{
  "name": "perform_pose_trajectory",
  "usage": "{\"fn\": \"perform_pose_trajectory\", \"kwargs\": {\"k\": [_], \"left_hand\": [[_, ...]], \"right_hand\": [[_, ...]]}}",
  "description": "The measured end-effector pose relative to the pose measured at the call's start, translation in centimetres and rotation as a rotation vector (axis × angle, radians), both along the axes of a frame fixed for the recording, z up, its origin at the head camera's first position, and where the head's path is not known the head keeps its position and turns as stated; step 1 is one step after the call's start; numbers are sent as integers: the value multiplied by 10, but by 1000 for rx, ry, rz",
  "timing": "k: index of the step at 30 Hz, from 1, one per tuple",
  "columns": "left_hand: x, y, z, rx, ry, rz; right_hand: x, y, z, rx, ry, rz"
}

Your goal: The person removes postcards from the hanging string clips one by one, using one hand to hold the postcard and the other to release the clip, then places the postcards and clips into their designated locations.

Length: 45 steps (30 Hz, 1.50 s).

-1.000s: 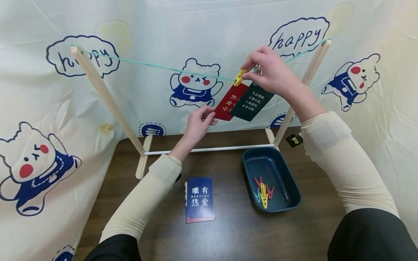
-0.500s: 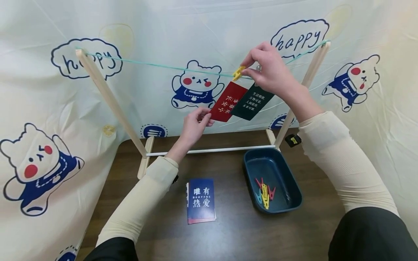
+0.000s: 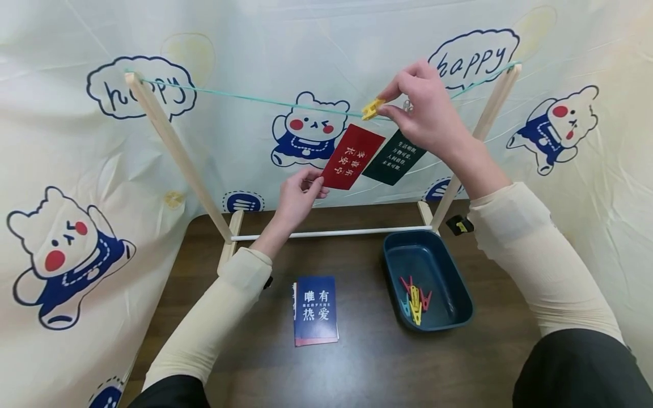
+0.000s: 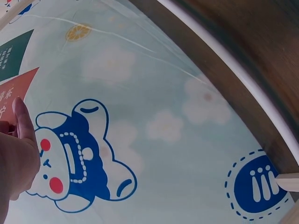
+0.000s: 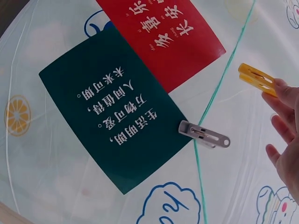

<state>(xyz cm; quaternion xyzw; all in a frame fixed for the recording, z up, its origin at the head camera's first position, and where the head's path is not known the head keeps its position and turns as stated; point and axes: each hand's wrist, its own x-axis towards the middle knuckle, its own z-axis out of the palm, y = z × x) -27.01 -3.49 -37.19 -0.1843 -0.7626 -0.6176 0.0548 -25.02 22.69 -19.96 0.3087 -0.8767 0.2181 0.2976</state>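
A red card (image 3: 353, 157) with white characters slants just below the green string (image 3: 240, 99). My left hand (image 3: 298, 195) pinches it by its lower left corner. With thumb and fingertips, my right hand (image 3: 428, 113) grips a yellow clothespin (image 3: 372, 109) above the card's top edge. The right wrist view shows that clothespin (image 5: 257, 78) apart from both the string and the red card. Beside the red card a dark green card (image 5: 112, 112) hangs from the string, held at its corner by a grey clothespin (image 5: 205, 134).
Two wooden posts (image 3: 173, 147) carry the string, joined low down by a white rod (image 3: 336, 233). On the brown table lie a stack of cards with a blue one on top (image 3: 316, 309) and a dark blue tray (image 3: 459, 306) holding several clothespins (image 3: 415, 303). A printed cloth backs everything.
The yellow clothespin has come up and away from the red card's top corner. My left hand has shifted the red card slightly left, so it overlaps the green card less in the head view.
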Motion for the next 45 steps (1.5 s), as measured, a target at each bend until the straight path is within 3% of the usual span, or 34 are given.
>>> {"fn": "perform_pose_trajectory", "kwargs": {"k": [14, 24, 35, 45], "left_hand": [[20, -18, 1, 33, 40, 25], [42, -23, -4, 35, 50, -2], [70, -24, -29, 82, -56, -26], [88, -34, -50, -8, -106, -50]], "right_hand": [[24, 16, -25, -2, 53, 74], [38, 33, -56, 46, 70, 112], [51, 53, -101, 48, -17, 110], [58, 60, -128, 78, -53, 131]]}}
